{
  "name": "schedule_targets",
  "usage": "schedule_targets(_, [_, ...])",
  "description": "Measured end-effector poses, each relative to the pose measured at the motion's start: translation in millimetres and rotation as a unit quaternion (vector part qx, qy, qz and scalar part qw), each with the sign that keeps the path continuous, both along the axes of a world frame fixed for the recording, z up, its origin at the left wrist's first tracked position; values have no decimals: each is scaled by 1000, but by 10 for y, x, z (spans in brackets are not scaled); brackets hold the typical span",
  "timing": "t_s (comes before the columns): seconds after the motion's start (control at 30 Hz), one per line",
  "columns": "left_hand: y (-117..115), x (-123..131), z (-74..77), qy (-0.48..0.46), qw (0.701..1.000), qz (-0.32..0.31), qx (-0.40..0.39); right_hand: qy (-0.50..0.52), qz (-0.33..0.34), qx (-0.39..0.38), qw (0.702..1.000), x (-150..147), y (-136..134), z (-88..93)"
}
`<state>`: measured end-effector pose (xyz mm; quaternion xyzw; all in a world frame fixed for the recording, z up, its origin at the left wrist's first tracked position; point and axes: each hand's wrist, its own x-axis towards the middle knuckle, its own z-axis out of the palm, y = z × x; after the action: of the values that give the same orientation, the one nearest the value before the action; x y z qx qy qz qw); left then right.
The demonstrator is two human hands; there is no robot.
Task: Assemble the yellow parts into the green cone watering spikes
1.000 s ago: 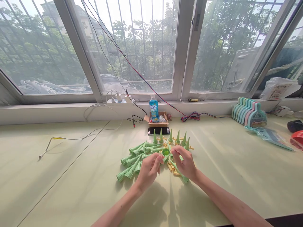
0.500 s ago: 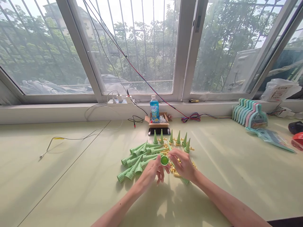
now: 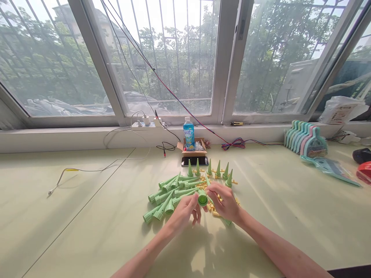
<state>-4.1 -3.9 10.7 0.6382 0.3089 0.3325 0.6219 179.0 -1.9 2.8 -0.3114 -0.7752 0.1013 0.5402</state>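
Observation:
My left hand [image 3: 187, 211] grips a green plastic spike piece [image 3: 203, 199] between thumb and fingers, its round open end facing me. Close against its right side is my right hand [image 3: 224, 200], fingers pinched together; what they hold is hidden. A green pointed tip [image 3: 207, 180] shows just beyond the right fingertips, and I cannot tell whether it belongs to the held piece. Left of my hands lies a pile of green cone spikes [image 3: 165, 199]. Small yellow plastic parts [image 3: 215, 213] lie under and around my right hand. Several green spikes [image 3: 218, 170] with yellow parts stand upright behind.
A black phone [image 3: 194, 161] lies behind the spikes, before a small cardboard box [image 3: 197, 153] and a blue bottle [image 3: 189, 134]. A white cable [image 3: 95, 170] crosses the table's left. At right are a row of pastel plastic pieces [image 3: 305, 139] and a teal packet [image 3: 330, 170].
The green piece in my left hand has shifted slightly down and right, its open end tilting a little. My right hand has barely moved.

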Motion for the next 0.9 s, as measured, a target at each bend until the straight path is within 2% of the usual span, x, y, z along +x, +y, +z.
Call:
schedule_targets(0.17, [10, -23, -1, 26, 998, 4, 51, 1, -2, 8, 1000, 2, 1, -8])
schedule_targets(0.37, [-18, -13, 35, 57, 993, 42, 95, -3, -9, -4, 1000, 2, 23, -23])
schedule_targets(0.7, [3, -35, -79, 88, 980, 89, 153, -14, -12, -14, 1000, 8, 40, -42])
schedule_targets(0.9, [6, -32, -49, 100, 968, 102, 204, -22, -16, -35, 999, 13, 38, -52])
